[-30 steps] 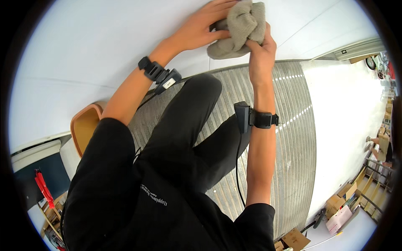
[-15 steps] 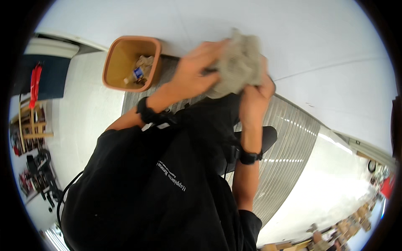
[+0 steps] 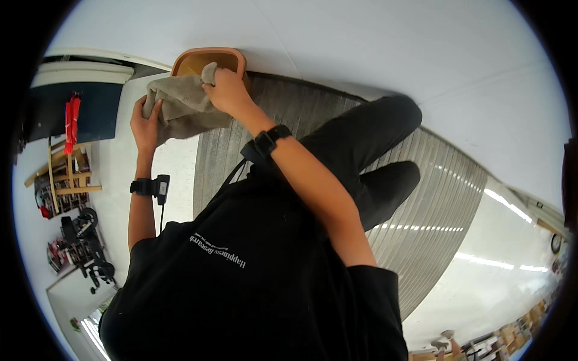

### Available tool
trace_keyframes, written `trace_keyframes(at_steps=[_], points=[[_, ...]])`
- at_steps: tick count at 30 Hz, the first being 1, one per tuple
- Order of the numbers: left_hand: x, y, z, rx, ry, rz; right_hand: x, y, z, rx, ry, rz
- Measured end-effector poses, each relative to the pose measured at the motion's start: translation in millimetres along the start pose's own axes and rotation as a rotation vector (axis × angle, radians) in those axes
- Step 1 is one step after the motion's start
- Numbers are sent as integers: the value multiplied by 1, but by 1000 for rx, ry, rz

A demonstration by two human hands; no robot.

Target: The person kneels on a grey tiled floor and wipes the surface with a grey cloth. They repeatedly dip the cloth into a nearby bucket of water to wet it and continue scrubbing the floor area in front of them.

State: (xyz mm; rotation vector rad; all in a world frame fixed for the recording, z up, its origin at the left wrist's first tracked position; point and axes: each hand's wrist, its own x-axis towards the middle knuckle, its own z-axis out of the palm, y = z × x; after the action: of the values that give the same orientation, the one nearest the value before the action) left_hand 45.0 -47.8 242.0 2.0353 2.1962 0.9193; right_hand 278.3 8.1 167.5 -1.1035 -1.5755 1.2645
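Observation:
A crumpled grey-brown cloth [image 3: 183, 105] hangs between both my hands, just in front of an orange-brown bin [image 3: 208, 54]. My left hand [image 3: 144, 120] grips the cloth's left side from below, a black band on the wrist. From the right, my right hand [image 3: 226, 90] pinches the top edge of the cloth, right at the bin's rim. The inside of the bin is mostly hidden by the cloth and my hand. My black shirt and black trousers fill the lower middle of the view.
A grey ribbed mat [image 3: 433, 198] runs under my legs beside a white surface [image 3: 391, 54]. At the left stand a dark blue cabinet [image 3: 78, 111], a red object [image 3: 72, 117] and a wooden rack [image 3: 60, 180]. Cardboard boxes [image 3: 518, 337] lie at the lower right.
The cloth was bunched in both hands against the white surface. My hands have carried it over to the bin, which has come close in the view.

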Motion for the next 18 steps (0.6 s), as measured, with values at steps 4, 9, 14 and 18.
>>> trace_keyframes(at_steps=[4, 9, 14, 18], points=[[36, 15, -7, 186, -20, 183, 15, 9, 13, -86, 215, -48], [61, 14, -25, 193, 149, 312, 18, 0, -1, -75, 301, -167], [60, 91, -15, -65, 391, 312, -23, -23, -73, 359, 236, -178], [39, 159, 39, -202, 319, 467, -94, -40, -152, 394, 538, -61]])
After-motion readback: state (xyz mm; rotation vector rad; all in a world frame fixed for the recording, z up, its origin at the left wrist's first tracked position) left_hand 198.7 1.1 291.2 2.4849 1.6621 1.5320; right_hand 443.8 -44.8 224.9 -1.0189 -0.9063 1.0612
